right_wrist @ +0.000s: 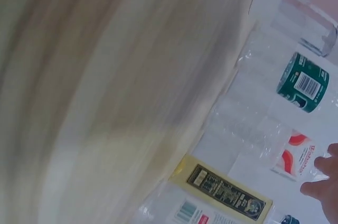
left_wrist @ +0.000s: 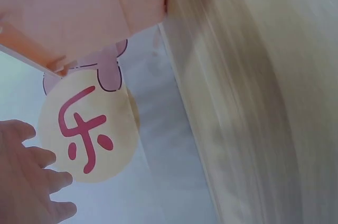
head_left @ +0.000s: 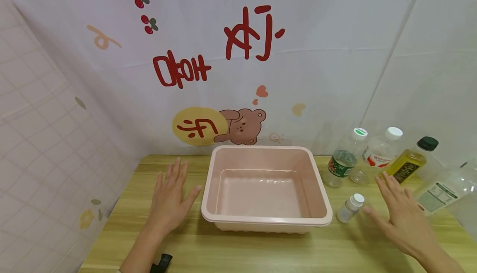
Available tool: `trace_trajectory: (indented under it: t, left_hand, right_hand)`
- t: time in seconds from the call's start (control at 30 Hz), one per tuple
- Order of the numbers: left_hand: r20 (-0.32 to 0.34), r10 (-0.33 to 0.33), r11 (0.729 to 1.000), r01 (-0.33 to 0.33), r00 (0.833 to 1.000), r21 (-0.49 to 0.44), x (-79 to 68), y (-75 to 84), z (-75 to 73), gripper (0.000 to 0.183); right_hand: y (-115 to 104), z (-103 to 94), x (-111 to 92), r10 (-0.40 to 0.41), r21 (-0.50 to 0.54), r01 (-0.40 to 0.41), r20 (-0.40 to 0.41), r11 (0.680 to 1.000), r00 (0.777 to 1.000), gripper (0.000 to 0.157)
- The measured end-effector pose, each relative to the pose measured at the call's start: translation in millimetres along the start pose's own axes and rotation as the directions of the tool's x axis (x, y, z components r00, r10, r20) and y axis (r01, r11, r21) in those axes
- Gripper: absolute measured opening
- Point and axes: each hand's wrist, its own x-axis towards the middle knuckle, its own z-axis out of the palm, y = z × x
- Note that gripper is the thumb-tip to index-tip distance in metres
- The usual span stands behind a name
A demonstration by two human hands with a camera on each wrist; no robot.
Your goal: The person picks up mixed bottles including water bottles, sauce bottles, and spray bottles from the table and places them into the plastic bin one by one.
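A pink plastic basin stands on the wooden table between my two hands, nothing inside it. My left hand is to the left of the basin, fingers spread and holding nothing. On the other side, my right hand is spread too, with nothing in its grasp. Nearest to its thumb is a small clear bottle with a white cap. Beyond its fingertips stands a bottle of yellow oil with a dark cap. A large clear bottle with a white-green label is just right of this hand.
Behind the small bottle are a clear bottle with a green label and one with a red-white label. A black object lies by my left forearm. A printed white cloth hangs behind the table.
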Motion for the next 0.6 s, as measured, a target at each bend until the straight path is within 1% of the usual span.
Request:
trace_trajectory:
  t: [0.17,0.33,0.43,0.5,0.6]
  left_hand:
    - [-0.043,0.007,0.998,-0.009,0.999,-0.055,-0.1,5.1,1.4,0.078]
    - [-0.104,0.031,0.994,-0.042,0.994,-0.104,-0.6,9.9,2.0,0.073]
    - [-0.134,0.044,0.99,-0.061,0.99,-0.126,-1.1,12.9,2.7,0.07]
    - [-0.142,0.044,0.987,-0.065,0.989,-0.15,-1.3,14.7,3.2,0.069]
    - [-0.14,0.018,0.977,-0.048,0.99,-0.21,-2.4,16.8,4.1,0.066]
  right_hand:
    - [-9,1.7,3,0.029,0.044,-0.027,-0.038,0.999,0.999,0.097]
    - [-17,3.3,5,0.057,0.082,-0.053,-0.05,0.995,0.997,0.103]
    - [-21,4.3,6,0.083,0.108,-0.079,-0.04,0.991,0.996,0.104]
    - [-23,5.0,6,0.106,0.11,-0.102,-0.028,0.989,0.994,0.104]
    - [-26,7.2,7,0.127,0.095,-0.124,-0.022,0.988,0.992,0.098]
